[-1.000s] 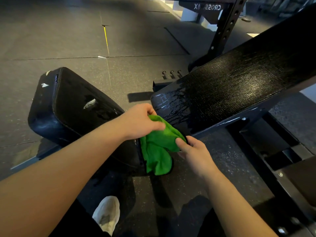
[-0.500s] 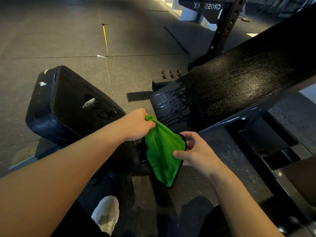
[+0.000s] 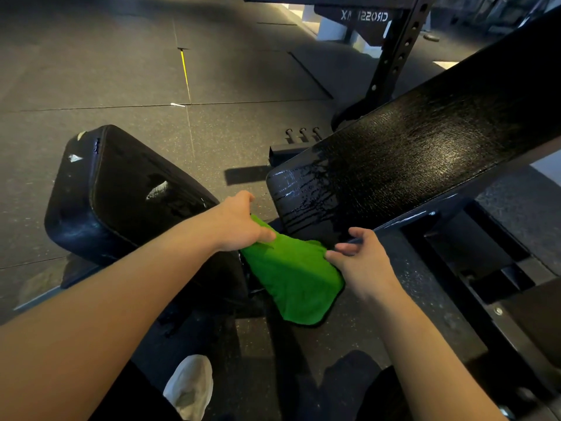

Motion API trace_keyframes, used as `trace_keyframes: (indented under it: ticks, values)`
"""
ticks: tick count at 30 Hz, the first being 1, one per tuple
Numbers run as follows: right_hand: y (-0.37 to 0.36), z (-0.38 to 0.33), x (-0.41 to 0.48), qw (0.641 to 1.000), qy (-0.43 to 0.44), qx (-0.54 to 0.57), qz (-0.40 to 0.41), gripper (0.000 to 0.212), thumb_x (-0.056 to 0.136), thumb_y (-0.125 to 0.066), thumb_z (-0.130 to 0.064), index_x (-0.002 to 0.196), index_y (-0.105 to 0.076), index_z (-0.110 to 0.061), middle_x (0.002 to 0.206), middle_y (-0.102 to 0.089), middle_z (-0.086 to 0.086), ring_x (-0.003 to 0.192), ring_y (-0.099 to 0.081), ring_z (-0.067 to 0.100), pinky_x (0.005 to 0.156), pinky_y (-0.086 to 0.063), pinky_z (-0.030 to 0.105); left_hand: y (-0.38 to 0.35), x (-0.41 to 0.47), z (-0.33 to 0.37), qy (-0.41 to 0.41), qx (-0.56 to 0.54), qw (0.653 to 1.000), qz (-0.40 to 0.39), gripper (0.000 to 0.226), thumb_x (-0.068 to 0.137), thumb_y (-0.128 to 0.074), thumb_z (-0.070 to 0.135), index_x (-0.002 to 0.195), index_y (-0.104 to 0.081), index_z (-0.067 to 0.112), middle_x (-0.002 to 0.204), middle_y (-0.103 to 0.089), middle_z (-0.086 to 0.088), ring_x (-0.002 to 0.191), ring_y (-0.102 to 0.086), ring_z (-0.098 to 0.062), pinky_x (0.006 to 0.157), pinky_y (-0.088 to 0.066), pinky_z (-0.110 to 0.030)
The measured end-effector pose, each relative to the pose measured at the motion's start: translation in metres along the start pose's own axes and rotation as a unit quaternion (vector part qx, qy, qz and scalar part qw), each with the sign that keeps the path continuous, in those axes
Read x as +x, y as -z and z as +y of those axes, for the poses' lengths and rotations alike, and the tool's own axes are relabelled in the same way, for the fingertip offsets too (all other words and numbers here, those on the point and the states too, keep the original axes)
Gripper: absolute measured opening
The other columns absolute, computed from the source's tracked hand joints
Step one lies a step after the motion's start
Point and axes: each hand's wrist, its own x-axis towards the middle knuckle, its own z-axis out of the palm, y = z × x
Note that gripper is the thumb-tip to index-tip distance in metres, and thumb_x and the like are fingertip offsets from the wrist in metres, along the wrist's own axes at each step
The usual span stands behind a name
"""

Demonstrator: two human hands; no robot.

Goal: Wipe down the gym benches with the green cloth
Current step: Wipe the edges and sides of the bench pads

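Note:
The green cloth (image 3: 293, 281) hangs spread between my two hands, in the gap between the bench's two pads. My left hand (image 3: 238, 224) pinches its upper left corner. My right hand (image 3: 361, 259) pinches its right edge with thumb and forefinger, the other fingers loosely extended. The black seat pad (image 3: 121, 192) lies to the left, torn in two spots. The long black back pad (image 3: 425, 159) rises to the upper right, its lower end wet with streaks.
The bench's black steel frame (image 3: 485, 268) runs along the right. A black rack upright (image 3: 394, 56) with holes stands behind the back pad. Grey rubber floor tiles (image 3: 121, 71) stretch to the left and far side. My white shoe (image 3: 189, 387) is at the bottom.
The cloth has been unfolded from a bunched wad into a spread sheet. My hands moved apart, the right hand shifting right along the cloth's edge.

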Motion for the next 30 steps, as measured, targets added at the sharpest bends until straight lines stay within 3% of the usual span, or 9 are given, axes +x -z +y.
trace_keyframes:
  ticks: [6,9,12,14,17,19,22,27,30]
  values:
    - [0.006,-0.010,-0.002,0.994,0.028,-0.043,-0.094,0.059,0.075,-0.090,-0.038,0.127,-0.065,-0.029,0.121,-0.064,-0.009,0.107,-0.062,0.005,0.091,-0.049,0.028,0.004,-0.001,0.001,-0.002,0.042,0.999,-0.003,0.095,0.074,-0.079,0.063,0.149,-0.039,0.020,0.146,-0.038,-0.007,0.126,-0.052,-0.027,0.106,-0.045,-0.040]
    - [0.010,-0.017,-0.002,0.973,0.086,-0.092,-0.193,0.063,0.071,-0.093,-0.031,0.128,-0.067,-0.034,0.122,-0.066,-0.018,0.114,-0.058,0.000,0.098,-0.046,0.027,0.006,-0.004,0.002,-0.018,0.053,0.998,-0.013,0.094,0.066,-0.078,0.071,0.142,-0.048,0.024,0.140,-0.041,-0.004,0.124,-0.053,-0.025,0.105,-0.045,-0.039]
    - [0.012,-0.019,0.001,0.957,0.139,-0.170,-0.191,0.052,0.073,-0.091,-0.023,0.120,-0.072,-0.036,0.117,-0.066,-0.019,0.109,-0.060,-0.002,0.094,-0.047,0.021,0.013,-0.004,0.001,-0.043,0.059,0.996,-0.047,0.095,0.063,-0.084,0.066,0.142,-0.048,0.027,0.137,-0.045,-0.002,0.121,-0.054,-0.022,0.105,-0.046,-0.039]
    - [0.011,-0.019,0.004,0.947,0.173,-0.222,-0.158,0.033,0.077,-0.087,-0.019,0.105,-0.076,-0.035,0.110,-0.065,-0.016,0.101,-0.060,0.000,0.085,-0.045,0.019,0.015,-0.005,0.002,-0.071,0.088,0.991,-0.067,0.083,0.067,-0.088,0.053,0.138,-0.052,0.030,0.129,-0.047,0.001,0.112,-0.055,-0.019,0.099,-0.048,-0.035]
    - [0.010,-0.020,0.008,0.944,0.178,-0.251,-0.119,0.013,0.082,-0.082,-0.027,0.082,-0.073,-0.035,0.095,-0.064,-0.012,0.088,-0.058,0.006,0.071,-0.040,0.023,0.010,-0.002,-0.001,-0.104,0.128,0.985,-0.049,0.035,0.077,-0.085,0.033,0.107,-0.067,0.032,0.108,-0.054,0.007,0.100,-0.056,-0.016,0.085,-0.045,-0.031]
    - [0.010,-0.023,0.008,0.950,0.170,-0.240,-0.106,0.010,0.084,-0.081,-0.033,0.078,-0.073,-0.031,0.084,-0.066,-0.010,0.080,-0.059,0.006,0.064,-0.041,0.026,0.007,0.002,-0.004,-0.101,0.140,0.985,0.003,0.012,0.083,-0.079,0.036,0.087,-0.068,0.034,0.097,-0.058,0.009,0.105,-0.057,-0.021,0.090,-0.048,-0.037]
    - [0.007,-0.028,0.008,0.960,0.167,-0.193,-0.112,0.016,0.084,-0.080,-0.033,0.075,-0.072,-0.024,0.072,-0.068,-0.002,0.066,-0.060,0.011,0.062,-0.046,0.031,0.006,0.005,-0.004,-0.083,0.181,0.978,0.062,0.019,0.087,-0.069,0.050,0.093,-0.070,0.032,0.106,-0.057,0.005,0.115,-0.044,-0.026,0.101,-0.040,-0.044]
    - [-0.007,-0.039,0.009,0.978,0.152,-0.081,-0.114,0.016,0.088,-0.077,-0.024,0.077,-0.069,-0.016,0.075,-0.070,0.006,0.068,-0.060,0.009,0.068,-0.051,0.036,0.000,0.007,0.001,-0.112,0.052,0.988,0.094,0.029,0.089,-0.069,0.039,0.071,-0.062,0.018,0.070,-0.059,0.002,0.076,-0.060,-0.020,0.065,-0.044,-0.030]
    - [-0.019,-0.045,0.006,0.989,0.106,-0.026,-0.103,0.012,0.090,-0.075,-0.020,0.083,-0.070,-0.011,0.082,-0.073,0.012,0.075,-0.068,0.017,0.073,-0.058,0.040,-0.010,0.005,0.007,-0.132,-0.020,0.988,0.071,0.019,0.090,-0.071,0.035,0.080,-0.069,0.020,0.071,-0.063,0.003,0.067,-0.057,-0.013,0.060,-0.040,-0.027]
